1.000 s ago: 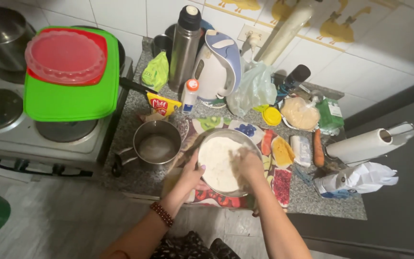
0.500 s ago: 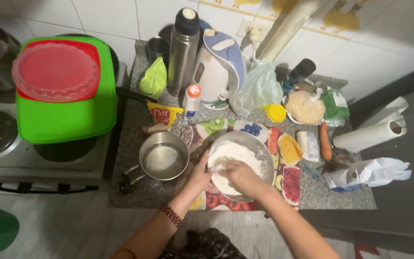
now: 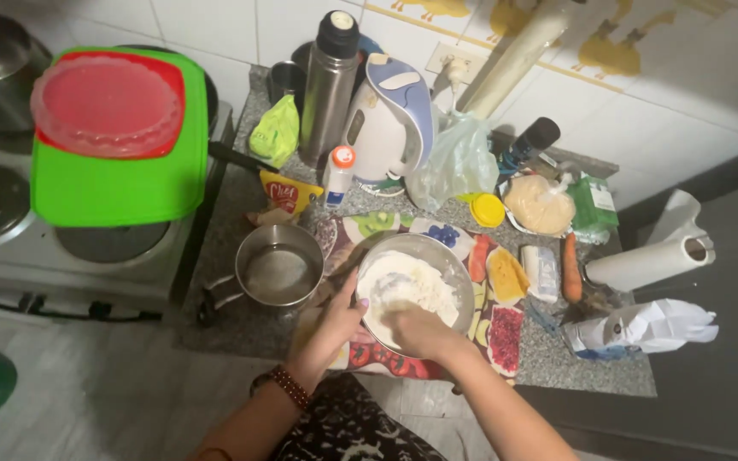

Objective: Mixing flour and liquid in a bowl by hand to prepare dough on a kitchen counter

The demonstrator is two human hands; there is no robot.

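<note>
Head view, looking down. Metal mixing bowl (image 3: pixel 454 265) with white flour/dough (image 3: pixel 407 286) sits on a fruit-print mat (image 3: pixel 506 337) near the counter (image 3: pixel 548 363) front edge. Right hand (image 3: pixel 420 331) is inside the bowl at its near side, fingers curled down into the dough, which lies just beyond them. Left hand (image 3: pixel 342 318) braces the bowl's left rim, fingers wrapped on it. Small steel saucepan (image 3: pixel 279 266) stands just left of the bowl, close to the left hand; cheese wedge (image 3: pixel 506 275), butter stick (image 3: pixel 543 271) & carrot (image 3: pixel 571 268) lie to the right. Kettle (image 3: pixel 390 119), thermos (image 3: pixel 328 85) stand far.
</note>
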